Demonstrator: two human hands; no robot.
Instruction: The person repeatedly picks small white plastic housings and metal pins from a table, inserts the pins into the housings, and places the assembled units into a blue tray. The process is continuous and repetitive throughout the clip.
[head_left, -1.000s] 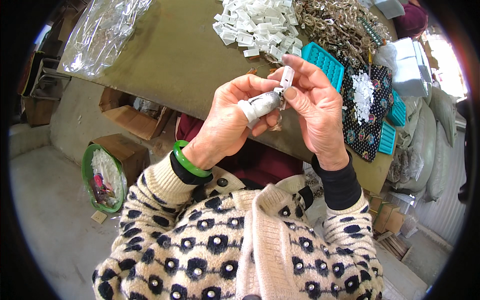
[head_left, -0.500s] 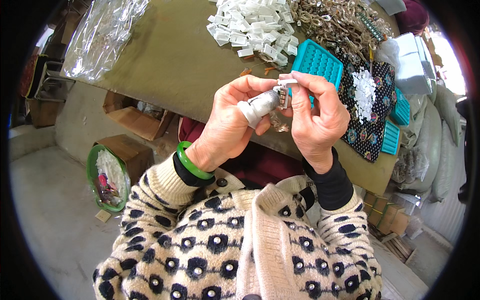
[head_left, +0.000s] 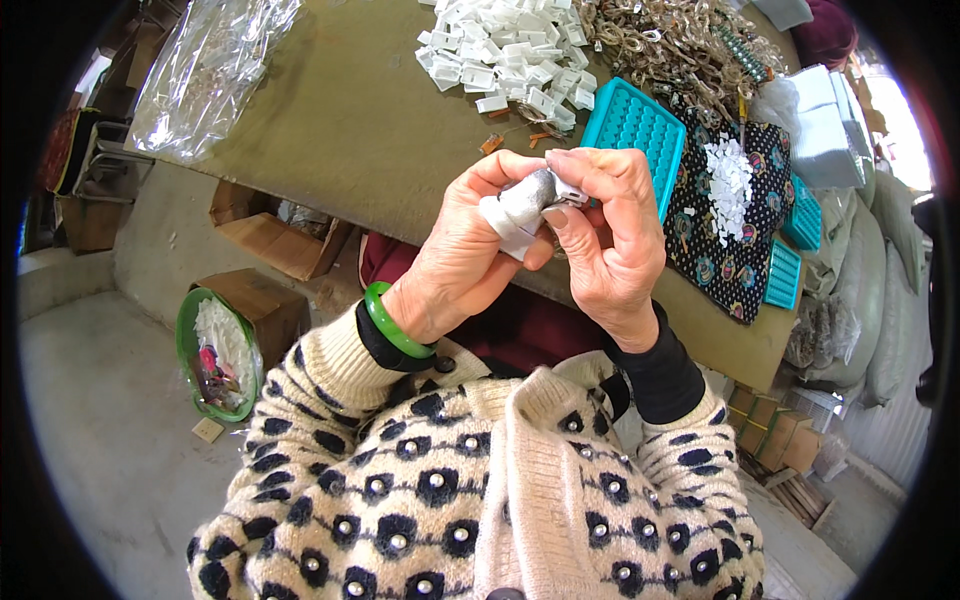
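In front of my chest, both hands meet on a small white plastic housing (head_left: 570, 193). My left hand (head_left: 455, 240) is closed, with the part pinched at its fingertips. White wrapping (head_left: 508, 225) with a worn grey tip seems to cover one of its fingers. On the other side, my right hand (head_left: 620, 235) is closed on the same housing, thumb below and fingers above. The fingers hide most of the part, and its inside cannot be seen. A green bangle (head_left: 390, 325) circles my left wrist.
Beyond my hands, the table (head_left: 330, 130) bears a pile of white plastic housings (head_left: 510, 50), tangled metallic-looking pieces (head_left: 680, 45) and a turquoise tray (head_left: 640, 130). Small white pieces (head_left: 728, 185) lie on patterned cloth (head_left: 745, 280). A green basin (head_left: 190, 335) stands on the floor at left.
My right hand has moved slightly left and closed over the housing. The raised white piece and the metal contacts inside are now hidden. My left hand has barely shifted.
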